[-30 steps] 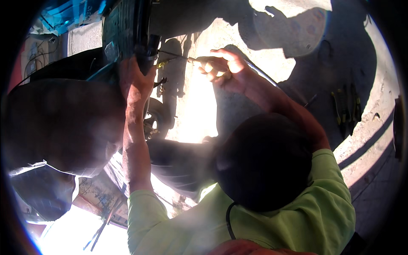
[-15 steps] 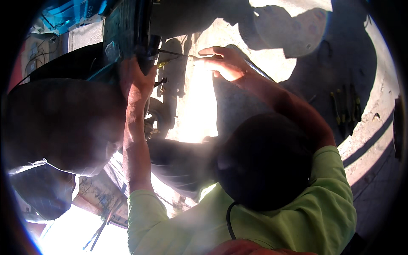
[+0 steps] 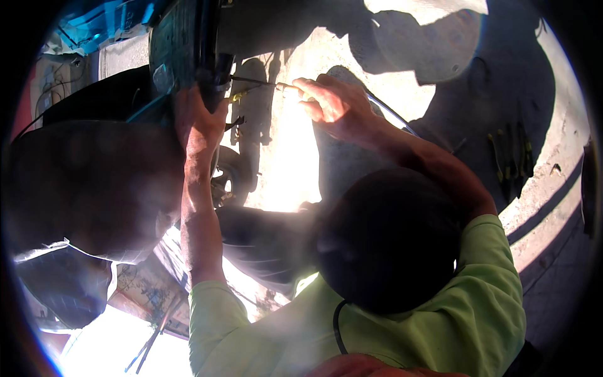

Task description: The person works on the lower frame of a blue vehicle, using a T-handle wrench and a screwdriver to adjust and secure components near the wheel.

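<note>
My left hand (image 3: 200,122) is closed around a dark cylindrical part at the lower end of a dark teal vehicle panel (image 3: 173,47); its fingertips are partly hidden. From beside that part a thin dark cable or rod (image 3: 254,80) runs to the right. Its thicker pale end (image 3: 289,89) is pinched between the thumb and fingers of my right hand (image 3: 342,107). A long thin bluish-white line (image 3: 392,113), perhaps more of the cable, passes behind the right wrist. Just right of my left hand is a small yellow piece (image 3: 237,97), with a dark lever-like part (image 3: 236,122) below it.
A small wheel (image 3: 226,179) lies below my left hand. Several hand tools with yellow-and-black handles (image 3: 496,157) rest on the shaded concrete at right. A large dark rounded shape (image 3: 389,242) fills the middle. Blue sheeting (image 3: 103,25) shows at far left.
My right hand has drawn its fingers in and closed on the pale end, its wrist shifting slightly down and right. My left hand stays on the dark part.
</note>
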Demonstrator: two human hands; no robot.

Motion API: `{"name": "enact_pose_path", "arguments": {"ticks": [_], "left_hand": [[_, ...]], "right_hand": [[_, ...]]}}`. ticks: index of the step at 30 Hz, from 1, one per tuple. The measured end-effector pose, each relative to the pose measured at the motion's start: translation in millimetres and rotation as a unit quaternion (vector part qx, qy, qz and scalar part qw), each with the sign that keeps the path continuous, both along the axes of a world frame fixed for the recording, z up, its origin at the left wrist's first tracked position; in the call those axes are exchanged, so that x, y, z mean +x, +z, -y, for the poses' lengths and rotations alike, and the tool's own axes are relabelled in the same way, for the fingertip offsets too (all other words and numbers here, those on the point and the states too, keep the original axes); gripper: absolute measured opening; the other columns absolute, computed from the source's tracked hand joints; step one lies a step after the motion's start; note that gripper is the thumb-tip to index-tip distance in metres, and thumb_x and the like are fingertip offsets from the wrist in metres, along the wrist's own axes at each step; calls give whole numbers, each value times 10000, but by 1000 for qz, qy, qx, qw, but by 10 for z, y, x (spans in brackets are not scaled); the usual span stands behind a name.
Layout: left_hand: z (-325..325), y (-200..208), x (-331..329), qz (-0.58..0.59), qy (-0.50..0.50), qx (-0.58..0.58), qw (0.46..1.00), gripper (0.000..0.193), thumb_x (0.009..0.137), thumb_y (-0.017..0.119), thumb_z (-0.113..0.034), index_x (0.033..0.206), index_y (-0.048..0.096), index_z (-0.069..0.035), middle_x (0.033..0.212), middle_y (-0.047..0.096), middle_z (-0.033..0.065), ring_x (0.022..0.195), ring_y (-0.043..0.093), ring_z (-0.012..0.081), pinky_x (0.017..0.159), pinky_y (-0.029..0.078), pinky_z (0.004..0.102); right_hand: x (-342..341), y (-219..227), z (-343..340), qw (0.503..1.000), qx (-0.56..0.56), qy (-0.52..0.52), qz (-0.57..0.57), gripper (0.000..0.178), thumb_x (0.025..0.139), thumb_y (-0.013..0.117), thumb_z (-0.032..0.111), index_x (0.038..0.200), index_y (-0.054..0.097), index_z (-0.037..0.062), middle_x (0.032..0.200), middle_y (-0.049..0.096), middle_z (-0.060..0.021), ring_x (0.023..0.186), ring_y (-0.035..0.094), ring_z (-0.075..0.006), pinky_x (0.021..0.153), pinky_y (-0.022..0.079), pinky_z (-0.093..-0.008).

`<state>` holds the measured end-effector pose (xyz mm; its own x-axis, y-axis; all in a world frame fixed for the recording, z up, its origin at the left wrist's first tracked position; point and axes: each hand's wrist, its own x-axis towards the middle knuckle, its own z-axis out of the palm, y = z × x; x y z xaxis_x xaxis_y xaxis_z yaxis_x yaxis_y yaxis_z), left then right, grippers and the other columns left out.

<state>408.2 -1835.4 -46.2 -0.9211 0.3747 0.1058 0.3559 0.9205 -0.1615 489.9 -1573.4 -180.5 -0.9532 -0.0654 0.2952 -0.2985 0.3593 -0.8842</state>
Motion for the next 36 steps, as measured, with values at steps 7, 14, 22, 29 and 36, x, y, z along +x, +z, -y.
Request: {"name": "enact_pose_path", "arguments": {"ticks": [7, 14, 22, 29, 36], "left_hand": [[-39, -10, 5, 1, 12, 2, 1000, 593, 790, 841, -262, 1271, 613, -1, 1176, 609, 207, 1092, 621, 396, 959, 523, 465], [-32, -9, 8, -7, 7, 2, 1000, 581, 790, 850, -274, 1255, 622, -11, 1176, 615, 202, 1075, 634, 392, 950, 526, 460], [-47, 10, 10, 2, 25, -15, 1000, 606, 790, 855, -278, 1282, 619, -14, 1171, 614, 200, 1072, 639, 383, 943, 529, 458], [-30, -8, 8, 3, 25, 4, 1000, 613, 796, 848, -274, 1302, 614, -18, 1187, 605, 200, 1082, 637, 383, 954, 529, 450], [-41, -18, 3, 4, 20, 5, 1000, 607, 803, 842, -270, 1303, 611, -14, 1190, 600, 201, 1102, 625, 376, 965, 522, 451]], "right_hand": [[-15, -281, 146, 908, -384, 94, 135, 316, 991, 661, 303, 1177, 675, 48, 1020, 721, -89, 730, 656, -165, 672, 537, -285], [13, -107, -71, 639, -587, 211, 449, 360, 1014, 636, 335, 1197, 660, 26, 1013, 699, -83, 727, 605, -126, 654, 500, -245], [-52, 101, 90, 992, -98, 30, 77, 340, 931, 722, 206, 1247, 662, 98, 974, 728, -134, 850, 711, -308, 754, 564, -386], [151, -10, 28, 841, -387, 99, 365, 269, 1028, 606, 310, 1030, 695, 57, 676, 541, 28, 537, 428, -69, 507, 318, -246], [138, 98, 7, 690, -517, 155, 483, 329, 1063, 515, 318, 1133, 649, 26, 684, 535, 9, 512, 371, -65, 482, 286, -245]]}}
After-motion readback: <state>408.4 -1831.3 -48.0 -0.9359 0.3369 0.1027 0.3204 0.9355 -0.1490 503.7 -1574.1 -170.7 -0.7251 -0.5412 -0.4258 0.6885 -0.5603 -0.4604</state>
